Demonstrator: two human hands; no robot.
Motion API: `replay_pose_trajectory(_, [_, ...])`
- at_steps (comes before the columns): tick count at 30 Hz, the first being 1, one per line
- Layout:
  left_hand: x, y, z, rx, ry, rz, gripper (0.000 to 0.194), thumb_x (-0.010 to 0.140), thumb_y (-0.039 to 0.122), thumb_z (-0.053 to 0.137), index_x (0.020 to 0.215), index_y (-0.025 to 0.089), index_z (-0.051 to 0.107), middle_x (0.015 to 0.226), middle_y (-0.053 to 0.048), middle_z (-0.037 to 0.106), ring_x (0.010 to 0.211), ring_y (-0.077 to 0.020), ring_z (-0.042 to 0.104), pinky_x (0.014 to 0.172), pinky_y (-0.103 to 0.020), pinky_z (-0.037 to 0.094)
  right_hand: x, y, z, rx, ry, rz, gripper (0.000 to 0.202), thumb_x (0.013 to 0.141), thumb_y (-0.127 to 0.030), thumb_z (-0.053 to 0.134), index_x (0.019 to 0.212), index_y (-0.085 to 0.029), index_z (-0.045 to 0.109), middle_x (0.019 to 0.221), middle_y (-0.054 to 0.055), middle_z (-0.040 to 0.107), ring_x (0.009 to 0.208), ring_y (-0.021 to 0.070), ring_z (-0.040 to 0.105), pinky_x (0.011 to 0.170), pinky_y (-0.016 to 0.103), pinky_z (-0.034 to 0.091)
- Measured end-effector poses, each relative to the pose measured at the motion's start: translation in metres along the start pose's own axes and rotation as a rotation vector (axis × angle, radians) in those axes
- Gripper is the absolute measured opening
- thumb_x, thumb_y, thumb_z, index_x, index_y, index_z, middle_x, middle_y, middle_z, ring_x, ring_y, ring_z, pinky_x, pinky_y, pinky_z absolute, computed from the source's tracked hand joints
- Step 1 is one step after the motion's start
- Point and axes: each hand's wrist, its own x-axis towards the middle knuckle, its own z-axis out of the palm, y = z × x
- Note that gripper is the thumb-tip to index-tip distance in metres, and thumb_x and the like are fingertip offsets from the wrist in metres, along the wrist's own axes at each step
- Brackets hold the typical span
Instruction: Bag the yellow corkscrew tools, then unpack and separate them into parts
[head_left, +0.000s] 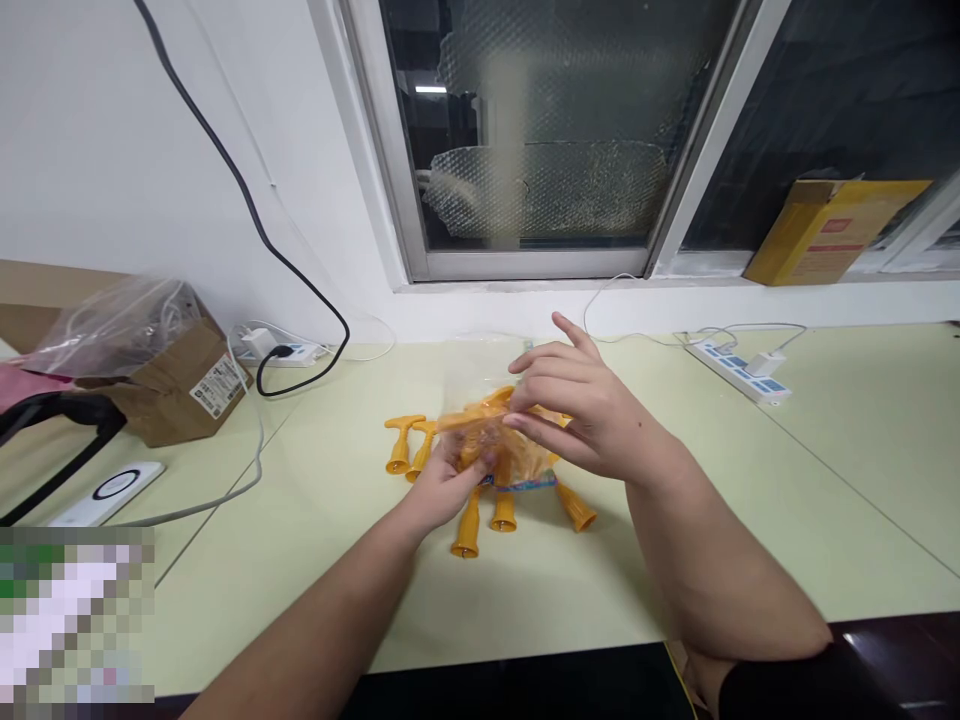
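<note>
A clear plastic bag [536, 462] with yellow pieces showing in and behind it is gripped in my left hand [450, 480], the thumb pressed on its front. The thumb and a fingertip of my right hand [581, 400] come together at the bag's upper edge, while its little finger sticks up. Around the bag lie several yellow plastic T-handled pieces with flared ends. One T-handled piece [403, 445] is to the left of the bag; another yellow piece [466, 525] and a further yellow piece [576, 507] are nearer me. The bag and my hands partly hide the others.
The pale green table [750, 500] meets a wall with a window. At left are a cardboard box [169, 385], a black cable [247, 190] and a white charging pad [112, 492]. A power strip [739, 372] lies back right; a yellow carton [832, 230] leans on the sill.
</note>
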Motion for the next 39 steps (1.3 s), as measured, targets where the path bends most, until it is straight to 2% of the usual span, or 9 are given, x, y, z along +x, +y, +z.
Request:
replay_pose_trajectory(4, [-0.001, 0.002, 0.0, 0.041, 0.052, 0.044, 0.041, 0.093, 0.045, 0.066, 0.129, 0.026, 0.059, 0.128, -0.01, 0.068, 0.119, -0.0273, 0.065, 0.093, -0.044, 0.06, -0.004, 0.003, -0.004, -0.034, 0.008, 0.027, 0.016, 0.094, -0.043, 0.064, 0.09, -0.028, 0.067, 0.081, 0.001, 0.066, 0.102, 0.0251, 0.059, 0.122, 0.061, 0.017])
replay_pose_trajectory(8, [0.001, 0.011, 0.001, -0.026, -0.056, -0.001, 0.04, 0.09, 0.038, 0.072, 0.125, 0.021, 0.063, 0.115, -0.011, 0.072, 0.114, -0.0281, 0.068, 0.097, -0.044, 0.057, -0.007, 0.009, -0.001, -0.038, 0.154, -0.066, 0.011, 0.094, -0.034, 0.065, 0.088, -0.026, 0.066, 0.076, 0.002, 0.06, 0.09, 0.0227, 0.058, 0.111, 0.055, 0.04])
replay_pose_trajectory(13, [0.002, 0.009, -0.005, -0.127, 0.046, -0.028, 0.048, 0.081, 0.029, 0.081, 0.125, 0.022, 0.062, 0.125, -0.01, 0.069, 0.12, -0.0284, 0.065, 0.101, -0.043, 0.054, -0.008, 0.007, -0.002, 0.013, 0.338, 0.004, 0.013, 0.089, -0.038, 0.073, 0.091, -0.026, 0.068, 0.124, 0.011, 0.053, 0.123, 0.031, 0.053, 0.102, 0.053, 0.05])
replay_pose_trajectory(16, [0.002, -0.001, -0.009, -0.225, 0.064, -0.055, 0.047, 0.078, 0.031, 0.084, 0.121, 0.023, 0.066, 0.128, -0.011, 0.068, 0.123, -0.03, 0.063, 0.104, -0.044, 0.052, -0.007, 0.004, -0.007, 0.107, 0.193, 0.039, 0.027, 0.087, -0.041, 0.076, 0.108, -0.027, 0.067, 0.139, 0.012, 0.048, 0.134, 0.0322, 0.049, 0.107, 0.051, 0.049])
replay_pose_trajectory(20, [0.003, -0.011, -0.011, -0.394, 0.036, -0.108, 0.038, 0.085, 0.047, 0.075, 0.114, 0.022, 0.074, 0.123, -0.011, 0.071, 0.123, -0.0318, 0.063, 0.108, -0.046, 0.048, -0.007, 0.004, -0.007, 0.246, -0.037, -0.001, 0.04, 0.088, -0.04, 0.076, 0.122, -0.027, 0.06, 0.132, 0.011, 0.06, 0.127, 0.0278, 0.056, 0.104, 0.042, 0.05])
replay_pose_trajectory(24, [0.003, -0.011, -0.011, -0.409, 0.043, -0.149, 0.041, 0.087, 0.052, 0.071, 0.117, 0.024, 0.074, 0.116, -0.009, 0.073, 0.12, -0.0299, 0.064, 0.109, -0.044, 0.046, -0.008, 0.005, -0.005, 0.266, -0.108, 0.054, 0.017, 0.095, -0.037, 0.066, 0.106, -0.024, 0.063, 0.104, 0.005, 0.069, 0.096, 0.021, 0.064, 0.087, 0.034, 0.052])
replay_pose_trajectory(31, [0.003, -0.007, -0.019, -0.231, -0.186, -0.183, 0.037, 0.089, 0.051, 0.069, 0.107, 0.019, 0.075, 0.107, -0.01, 0.073, 0.112, -0.0288, 0.064, 0.1, -0.039, 0.049, -0.014, 0.007, -0.019, 0.246, -0.256, 0.133, 0.035, 0.087, -0.051, 0.073, 0.108, -0.023, 0.068, 0.093, 0.004, 0.069, 0.08, 0.0176, 0.061, 0.073, 0.03, 0.048])
replay_pose_trajectory(34, [0.003, -0.007, -0.023, -0.185, -0.169, -0.214, 0.036, 0.087, 0.051, 0.071, 0.106, 0.02, 0.074, 0.106, -0.008, 0.071, 0.102, -0.0252, 0.066, 0.094, -0.037, 0.05, -0.017, 0.012, -0.029, 0.223, -0.288, 0.211, 0.038, 0.083, -0.057, 0.075, 0.085, -0.02, 0.069, 0.078, 0.001, 0.067, 0.069, 0.0146, 0.058, 0.064, 0.027, 0.044])
replay_pose_trajectory(39, [0.003, -0.009, -0.028, -0.293, -0.125, -0.258, 0.043, 0.082, 0.041, 0.079, 0.118, 0.02, 0.068, 0.107, -0.009, 0.071, 0.103, -0.0248, 0.065, 0.091, -0.035, 0.051, -0.022, 0.016, -0.043, 0.264, -0.214, 0.32, 0.035, 0.083, -0.054, 0.076, 0.079, -0.019, 0.07, 0.072, 0.0, 0.07, 0.063, 0.0129, 0.06, 0.059, 0.026, 0.043])
